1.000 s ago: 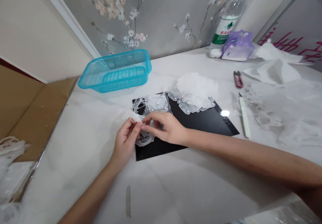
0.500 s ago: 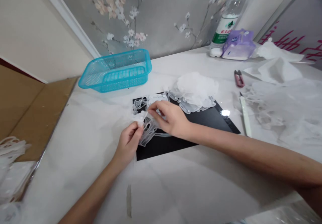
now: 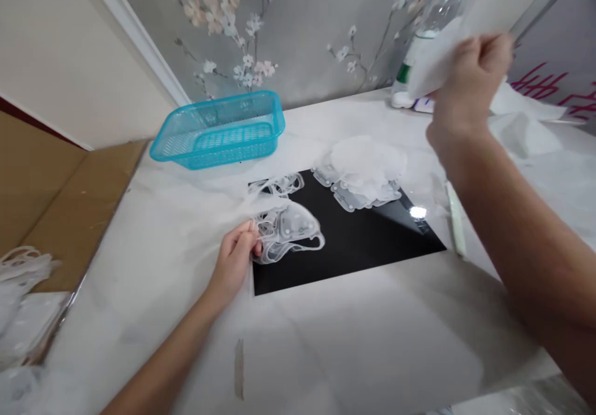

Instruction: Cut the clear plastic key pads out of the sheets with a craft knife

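My left hand [image 3: 238, 250] pinches the edge of a translucent white cut-out sheet [image 3: 294, 223] full of openings and thin strips. That sheet lies over the left part of a black mat [image 3: 367, 244]. Raised at the upper right, my right hand [image 3: 475, 82] is closed on a thin white sheet [image 3: 435, 61], blurred by motion. It hides parts of the water bottle and the purple pack behind. On the mat's far side rests a pile of white pieces [image 3: 363, 163], with grey translucent pieces [image 3: 347, 197] at its front edge.
A blue plastic basket [image 3: 218, 138] stands at the back left. A pale green pen-like tool [image 3: 456, 222] lies right of the mat. Behind my right hand are a water bottle [image 3: 403, 89] and crumpled white sheets [image 3: 526, 135]. Cardboard [image 3: 93, 185] borders the table's left side.
My right hand has moved from beside my left hand up to the far right, carrying the white sheet. The cut-out in my left hand now lies spread further over the mat.
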Available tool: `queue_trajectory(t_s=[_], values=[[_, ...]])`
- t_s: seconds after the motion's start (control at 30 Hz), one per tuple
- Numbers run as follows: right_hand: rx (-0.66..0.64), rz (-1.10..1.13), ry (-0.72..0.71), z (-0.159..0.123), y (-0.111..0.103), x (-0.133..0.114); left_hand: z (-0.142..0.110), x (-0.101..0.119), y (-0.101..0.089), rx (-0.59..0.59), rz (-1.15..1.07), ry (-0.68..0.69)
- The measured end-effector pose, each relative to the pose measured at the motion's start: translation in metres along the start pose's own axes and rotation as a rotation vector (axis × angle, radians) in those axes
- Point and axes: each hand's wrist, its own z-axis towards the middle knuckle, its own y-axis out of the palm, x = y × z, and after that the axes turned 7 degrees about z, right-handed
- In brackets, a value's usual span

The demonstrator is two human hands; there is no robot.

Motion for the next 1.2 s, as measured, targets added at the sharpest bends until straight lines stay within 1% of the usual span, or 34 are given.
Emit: queue_trajectory(t_s=[0.03,0.07,0.1,0.13,0.23,0.27,0.3,0.33,0.37,0.4,0.43,0.47,0.5,0.57,0.6,0.7,0.73,0.77,0.8,0.87,0.9,0.93,0.97,1.07,1.13,1.2], values=[[0.017,-0.035,-0.067,0.002,-0.006,-0.001,0.000,0.000,0.000,0.014,-0.015,-0.009],[-0.016,-0.080,-0.113,0.002,-0.010,-0.002,0.000,0.000,0.001,0.029,-0.029,-0.017],[-0.093,-0.129,-0.137,-0.002,-0.012,-0.003,0.000,0.000,0.001,0.045,-0.039,-0.024],[-0.230,-0.183,-0.139,-0.007,-0.012,-0.003,0.000,0.001,0.001,0.063,-0.046,-0.028],[-0.691,-0.369,-0.072,-0.026,-0.005,-0.005,0.000,0.000,0.001,0.116,-0.065,-0.025],[-0.802,-0.460,-0.070,-0.031,-0.002,-0.007,0.000,-0.001,0.001,0.130,-0.072,-0.023],[-0.877,-0.553,-0.079,-0.035,0.001,-0.011,0.000,-0.001,0.001,0.141,-0.080,-0.020],[-0.913,-0.639,-0.103,-0.038,0.003,-0.017,-0.001,-0.002,0.001,0.150,-0.087,-0.018],[-0.916,-0.693,-0.140,-0.042,0.004,-0.024,-0.002,-0.002,0.001,0.157,-0.093,-0.016],[-0.891,-0.696,-0.176,-0.046,0.005,-0.033,-0.002,-0.002,0.001,0.161,-0.098,-0.015],[-0.858,-0.642,-0.204,-0.052,0.005,-0.043,-0.003,-0.002,0.001,0.165,-0.101,-0.013],[-0.846,-0.564,-0.222,-0.059,0.005,-0.052,-0.003,-0.002,0.001,0.170,-0.103,-0.009],[-0.861,-0.459,-0.209,-0.069,0.005,-0.062,-0.004,-0.001,0.001,0.175,-0.104,-0.003],[-0.988,-0.235,-0.112,-0.094,0.006,-0.074,-0.005,0.000,0.001,0.194,-0.099,0.014],[-1.067,-0.165,-0.083,-0.106,0.008,-0.077,-0.005,0.001,0.002,0.208,-0.094,0.025],[-1.219,-0.138,-0.079,-0.137,0.016,-0.072,-0.004,0.001,0.002,0.279,-0.086,0.057],[-1.243,-0.112,-0.034,-0.144,0.019,-0.067,-0.004,0.001,0.001,0.313,-0.091,0.063],[-1.235,-0.039,0.096,-0.148,0.023,-0.061,-0.003,0.000,0.000,0.350,-0.099,0.063],[-1.195,0.067,0.297,-0.150,0.026,-0.056,-0.002,-0.001,-0.001,0.387,-0.111,0.059],[-1.041,0.291,0.750,-0.152,0.031,-0.049,0.001,-0.003,-0.004,0.450,-0.135,0.042],[-0.962,0.368,0.933,-0.152,0.033,-0.047,0.002,-0.004,-0.005,0.472,-0.144,0.031],[-0.905,0.413,1.060,-0.152,0.034,-0.047,0.002,-0.005,-0.006,0.486,-0.152,0.022],[-0.868,0.436,1.127,-0.152,0.035,-0.048,0.003,-0.005,-0.007,0.494,-0.157,0.014],[-0.767,0.504,1.217,-0.157,0.034,-0.053,0.000,-0.002,-0.005,0.481,-0.157,-0.001],[-0.725,0.582,1.240,-0.161,0.033,-0.056,-0.004,0.002,-0.002,0.423,-0.139,-0.010],[-0.718,0.665,1.238,-0.164,0.031,-0.057,-0.008,0.006,0.002,0.324,-0.103,-0.021]])
